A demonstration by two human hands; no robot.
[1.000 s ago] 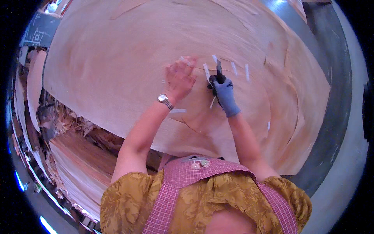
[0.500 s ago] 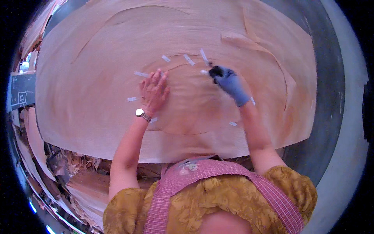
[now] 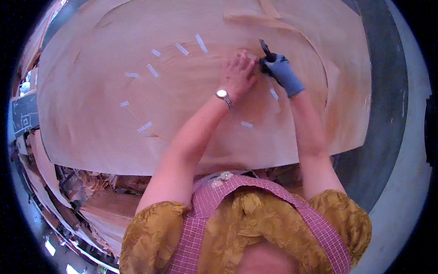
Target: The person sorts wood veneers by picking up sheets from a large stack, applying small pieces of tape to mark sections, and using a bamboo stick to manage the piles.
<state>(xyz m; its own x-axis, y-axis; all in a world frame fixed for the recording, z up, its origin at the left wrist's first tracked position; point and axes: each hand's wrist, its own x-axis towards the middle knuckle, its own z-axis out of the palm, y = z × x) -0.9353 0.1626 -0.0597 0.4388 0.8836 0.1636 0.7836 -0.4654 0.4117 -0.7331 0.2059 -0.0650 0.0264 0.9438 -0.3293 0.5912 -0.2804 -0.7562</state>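
A large thin sheet of pale brown wood veneer lies in front of me, with short white tape strips stuck on it in a rough ring. My bare left hand lies flat on the sheet, its fingers stretched out beside a tape strip at their tips. A watch is on that wrist. Just right of it, my right hand, in a blue glove with black fingers, is closed around a dark knife-like tool. The tool's flat end points away from me; its grip is mostly hidden by the fingers.
Loose curling veneer pieces lie at the far right of the sheet. Stacked veneer and scraps sit below the near left edge. A dark table surface shows along the right, and a dark chalk-marked block at the left.
The sheet and its tape strips appear further left and away from me. My left hand has moved right, next to the right hand. The right hand has moved right and away from me.
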